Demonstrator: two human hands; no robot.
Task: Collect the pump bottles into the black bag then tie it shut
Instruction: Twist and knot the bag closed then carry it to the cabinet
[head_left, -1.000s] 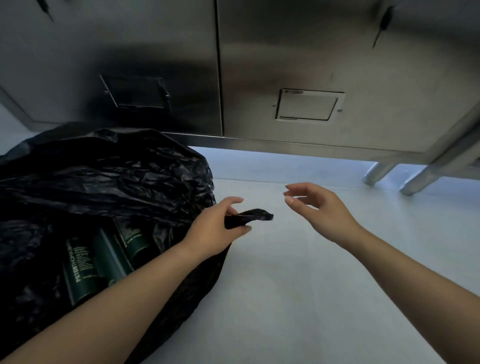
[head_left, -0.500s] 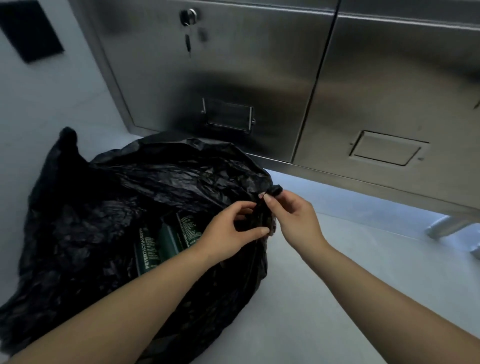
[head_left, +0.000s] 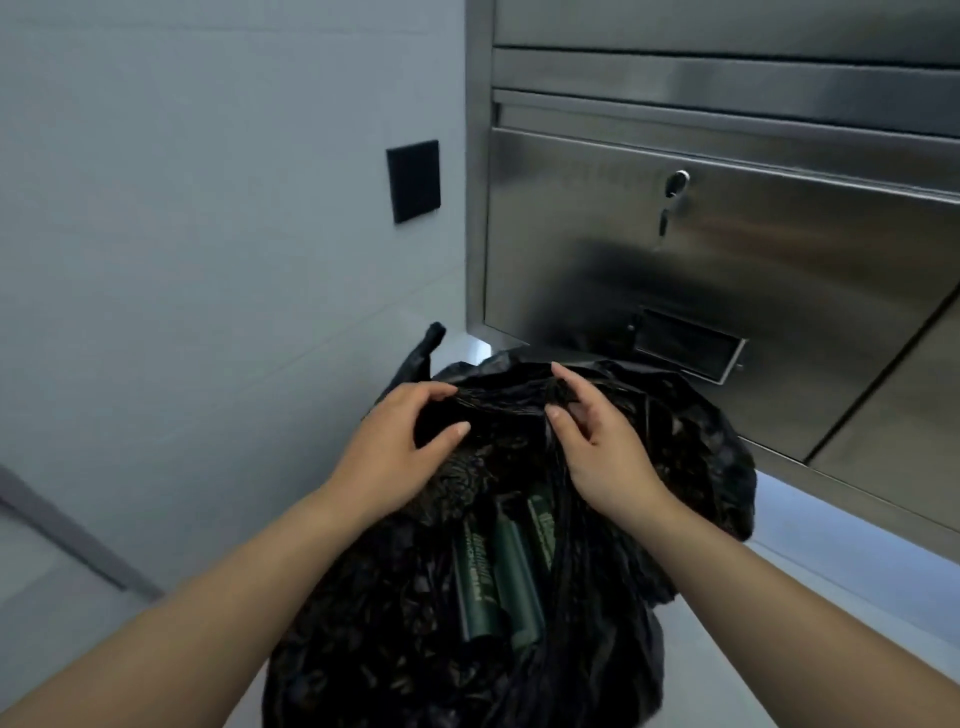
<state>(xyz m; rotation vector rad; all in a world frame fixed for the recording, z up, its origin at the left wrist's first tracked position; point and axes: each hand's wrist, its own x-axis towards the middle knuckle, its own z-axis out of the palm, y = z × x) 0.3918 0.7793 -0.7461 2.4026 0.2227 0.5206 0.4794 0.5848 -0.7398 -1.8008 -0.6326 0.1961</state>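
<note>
Two bare forearms enter from the lower corners and converge over the bag (head_left: 395, 623), which sits on the pale floor (head_left: 810, 545) directly below the camera. The bag is black, crumpled plastic with its mouth open and not tied. Inside the opening, at least three dark green bottles (head_left: 480, 587) lie side by side, lengthwise toward the viewer, with pale lettering along their bodies; their pump heads are hidden by the plastic. The left hand (head_left: 395, 452) grasps the far rim of the bag, with the fingers curled over a gathered fold and the thumb set against it from the near side. The right hand (head_left: 602, 457) grasps the same rim just beside the left hand, pinching bunched plastic between the thumb and the forefinger, with the remaining fingers curled behind. The two hands are near each other but do not touch. Past the left hand, a loose ear (head_left: 431, 343) of the bag stands upright, free of both hands. Behind the bag, on the right, stands a steel cabinet (head_left: 779, 270); its base is raised off the floor. The nearest door carries a label holder (head_left: 685, 345) low down and a lock (head_left: 678, 182) higher up, with a key (head_left: 663, 223) hanging from it. On the left, a grey wall (head_left: 208, 208) meets the cabinet side and bears a black plate (head_left: 414, 181)
</note>
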